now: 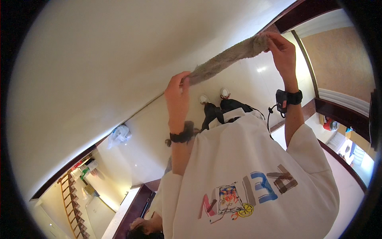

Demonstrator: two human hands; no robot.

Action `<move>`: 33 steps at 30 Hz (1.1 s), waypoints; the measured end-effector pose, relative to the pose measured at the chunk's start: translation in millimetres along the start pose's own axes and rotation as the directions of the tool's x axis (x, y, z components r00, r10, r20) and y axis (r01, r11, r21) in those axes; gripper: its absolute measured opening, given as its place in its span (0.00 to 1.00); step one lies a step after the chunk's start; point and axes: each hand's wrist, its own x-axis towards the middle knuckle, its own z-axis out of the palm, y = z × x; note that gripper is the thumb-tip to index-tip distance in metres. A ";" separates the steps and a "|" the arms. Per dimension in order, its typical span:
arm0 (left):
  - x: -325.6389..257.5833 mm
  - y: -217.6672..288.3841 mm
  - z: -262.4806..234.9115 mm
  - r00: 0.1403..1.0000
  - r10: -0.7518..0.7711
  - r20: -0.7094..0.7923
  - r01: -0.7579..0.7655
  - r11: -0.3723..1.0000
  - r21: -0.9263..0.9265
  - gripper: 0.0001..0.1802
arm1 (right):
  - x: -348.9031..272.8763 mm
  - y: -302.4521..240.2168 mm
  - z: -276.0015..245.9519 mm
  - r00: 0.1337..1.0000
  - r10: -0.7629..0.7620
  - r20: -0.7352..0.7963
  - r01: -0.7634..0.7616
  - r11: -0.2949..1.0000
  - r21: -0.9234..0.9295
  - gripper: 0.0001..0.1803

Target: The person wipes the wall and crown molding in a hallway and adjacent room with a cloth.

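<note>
Shirt [246, 159]: white, short-sleeved, printed front; nearest the camera, filling the lower middle of the view.
Cloth [229, 61]: grey, fuzzy, gathered into a narrow strip; held up between the two hands, beyond the shirt, seen across the floor [149, 119] and the lower edge of the wall [99, 71]. Contact with the wall: cannot tell.
Left hand [178, 89]: grip closed on the cloth's left end, thumb against fingers; cloth extends from it rightward and away from the shirt.
Right hand [281, 51]: grip closed on the opposite end, pinched at the fingertips; cloth extends from it leftward and back toward the shirt.
Nearer hand: neither; each has one end. In the view, the left sits lower, the right higher.
Cloth, long axis: hand to hand, slanting from lower left to upper right, roughly in line with the wall's foot.
Cloth, pointing: right end up and away, left end down; slight bend along its length, no loose end hanging clear.
Shoes [225, 93]: white pair, below the strip in view, between the hands.
Bag [119, 135]: clear plastic, by the wall, well apart at left.
</note>
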 end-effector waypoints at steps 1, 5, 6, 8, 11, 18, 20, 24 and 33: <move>-2.1 -4.1 0.9 1.000 0.007 -0.012 -0.007 0.998 0.064 0.10 | -1.4 2.7 1.6 1.000 0.000 0.003 0.000 1.000 -0.001 0.14; -5.7 -10.2 3.0 0.985 0.023 -0.170 -0.013 0.998 0.057 0.10 | -3.3 1.9 8.7 0.981 -0.145 -0.127 0.107 0.959 -0.263 0.13; -5.8 -14.9 1.2 0.984 0.019 -0.179 -0.009 0.998 0.057 0.10 | -4.2 -1.1 11.7 0.972 -0.164 -0.171 0.116 0.959 -0.259 0.13; -5.6 -26.0 -3.8 0.926 0.268 -0.266 -0.167 0.922 0.349 0.09 | -6.4 -4.7 14.6 0.969 -0.167 -0.181 0.126 0.967 -0.220 0.13; -6.5 -27.9 -1.9 0.907 0.270 -0.323 -0.134 0.913 0.387 0.09 | -3.7 -3.8 11.1 0.965 -0.171 -0.198 0.150 0.982 -0.117 0.13; -15.5 -34.8 -11.4 0.907 -0.027 -0.420 0.041 0.999 0.023 0.09 | -8.1 -25.7 22.7 0.990 -0.067 -0.127 0.081 0.992 0.101 0.13; -20.1 -37.9 -13.8 0.889 -0.070 -0.452 0.032 0.995 -0.092 0.10 | -9.3 -29.2 25.0 0.989 -0.100 -0.110 0.106 0.993 0.053 0.13; -30.0 -42.5 -22.3 0.893 -0.065 -0.445 0.001 0.990 -0.143 0.11 | -19.3 -28.0 20.3 0.996 -0.012 -0.087 0.021 0.995 0.098 0.15; -110.2 -44.2 -38.8 0.895 -0.171 -0.412 0.181 0.983 -0.014 0.11 | -22.1 -16.6 43.0 0.998 -0.059 0.014 0.055 0.980 0.193 0.15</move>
